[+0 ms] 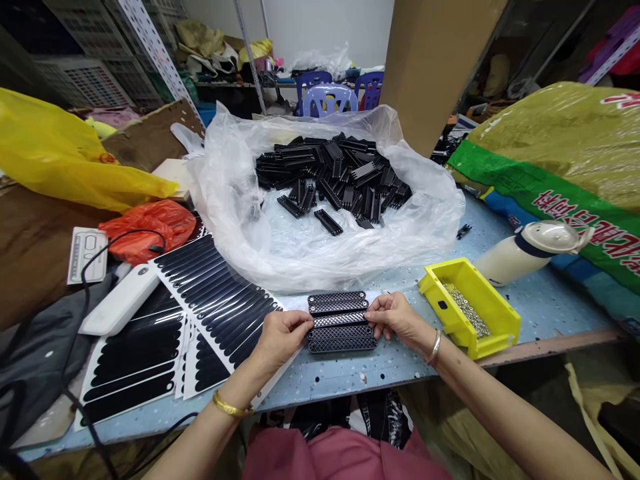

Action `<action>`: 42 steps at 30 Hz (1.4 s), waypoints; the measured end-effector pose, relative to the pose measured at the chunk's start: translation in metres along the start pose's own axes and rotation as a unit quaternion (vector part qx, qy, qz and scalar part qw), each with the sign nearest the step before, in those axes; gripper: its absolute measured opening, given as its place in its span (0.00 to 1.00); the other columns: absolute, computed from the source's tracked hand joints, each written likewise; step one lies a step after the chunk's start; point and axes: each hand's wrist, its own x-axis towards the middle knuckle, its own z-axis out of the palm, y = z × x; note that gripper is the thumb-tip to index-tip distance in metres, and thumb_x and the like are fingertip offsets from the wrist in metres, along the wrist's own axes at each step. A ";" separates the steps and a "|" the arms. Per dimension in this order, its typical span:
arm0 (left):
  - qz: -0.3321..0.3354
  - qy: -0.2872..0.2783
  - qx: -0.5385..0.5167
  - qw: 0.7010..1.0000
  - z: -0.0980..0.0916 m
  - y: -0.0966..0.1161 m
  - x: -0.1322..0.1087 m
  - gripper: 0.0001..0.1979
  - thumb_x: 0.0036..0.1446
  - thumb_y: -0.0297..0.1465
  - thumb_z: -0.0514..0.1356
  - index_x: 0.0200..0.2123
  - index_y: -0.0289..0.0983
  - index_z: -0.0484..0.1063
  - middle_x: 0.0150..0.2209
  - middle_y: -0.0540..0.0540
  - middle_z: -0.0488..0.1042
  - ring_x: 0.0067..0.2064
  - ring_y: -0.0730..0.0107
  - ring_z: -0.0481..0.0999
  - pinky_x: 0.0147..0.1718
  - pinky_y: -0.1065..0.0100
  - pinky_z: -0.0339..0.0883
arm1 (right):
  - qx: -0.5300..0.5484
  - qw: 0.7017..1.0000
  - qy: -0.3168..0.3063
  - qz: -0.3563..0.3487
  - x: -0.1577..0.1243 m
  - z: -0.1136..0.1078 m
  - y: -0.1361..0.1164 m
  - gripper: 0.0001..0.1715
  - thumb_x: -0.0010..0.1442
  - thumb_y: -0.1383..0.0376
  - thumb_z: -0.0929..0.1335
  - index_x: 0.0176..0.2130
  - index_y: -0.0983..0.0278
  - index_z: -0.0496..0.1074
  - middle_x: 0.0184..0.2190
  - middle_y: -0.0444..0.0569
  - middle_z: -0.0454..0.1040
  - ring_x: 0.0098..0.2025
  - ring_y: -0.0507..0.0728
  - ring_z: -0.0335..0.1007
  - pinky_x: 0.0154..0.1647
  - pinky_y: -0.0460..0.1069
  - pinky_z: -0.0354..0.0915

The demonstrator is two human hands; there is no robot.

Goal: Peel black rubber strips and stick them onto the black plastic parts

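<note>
In front of me several narrow black pieces with a lattice pattern and rounded ends lie side by side in a short stack of rows. My left hand pinches the left end of the middle one, a shinier black lattice-patterned strip. At its right end the thumb and fingers of my right hand are closed on it. Whether the strip is lifted off the row I cannot tell. Left of my left hand lie white sheets of black round-ended strips.
A clear plastic bag behind the row holds a heap of black slotted parts. On the right stand a yellow bin of small metal pieces and a cream flask. A white handheld tool lies on the sheets, near a black cable.
</note>
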 end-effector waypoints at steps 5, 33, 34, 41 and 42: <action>-0.008 0.009 -0.010 1.000 0.000 0.002 -0.004 0.06 0.46 0.33 0.64 0.27 0.40 0.82 0.17 0.49 0.75 0.22 0.67 0.73 0.18 0.73 0.61 | -0.002 1.000 0.003 0.001 0.001 0.001 0.001 0.20 0.37 0.58 0.78 0.22 0.67 0.69 0.16 0.44 0.71 0.14 0.50 0.68 0.08 0.40 0.52; -0.149 -0.002 -0.190 0.970 0.001 0.023 0.001 0.09 0.35 0.31 0.67 0.22 0.32 0.77 0.14 0.51 0.69 0.14 0.80 0.60 0.14 0.76 0.51 | -0.005 1.000 0.007 -0.003 -0.001 0.001 0.000 0.18 0.38 0.59 0.77 0.22 0.66 0.69 0.15 0.44 0.70 0.14 0.50 0.68 0.09 0.39 0.52; -0.154 -0.006 -0.195 0.969 0.001 0.023 0.002 0.09 0.34 0.31 0.67 0.22 0.32 0.76 0.13 0.51 0.68 0.14 0.80 0.60 0.14 0.76 0.51 | -0.005 1.000 0.007 -0.003 -0.001 0.001 0.000 0.17 0.39 0.59 0.77 0.22 0.66 0.69 0.14 0.44 0.70 0.14 0.50 0.68 0.09 0.39 0.52; -0.156 -0.007 -0.190 0.969 0.002 0.022 0.002 0.09 0.35 0.32 0.67 0.21 0.32 0.74 0.15 0.52 0.68 0.14 0.80 0.60 0.14 0.76 0.51 | -0.006 1.000 0.008 -0.001 -0.001 0.002 -0.001 0.16 0.39 0.60 0.76 0.22 0.66 0.69 0.15 0.45 0.71 0.14 0.50 0.68 0.08 0.39 0.51; -0.149 -0.003 -0.180 0.972 0.003 0.021 0.002 0.09 0.35 0.32 0.66 0.21 0.33 0.74 0.14 0.52 0.68 0.15 0.80 0.60 0.14 0.75 0.53 | -0.006 1.000 0.007 0.000 -0.001 0.001 -0.001 0.16 0.39 0.60 0.75 0.22 0.67 0.69 0.15 0.44 0.71 0.14 0.50 0.68 0.08 0.39 0.51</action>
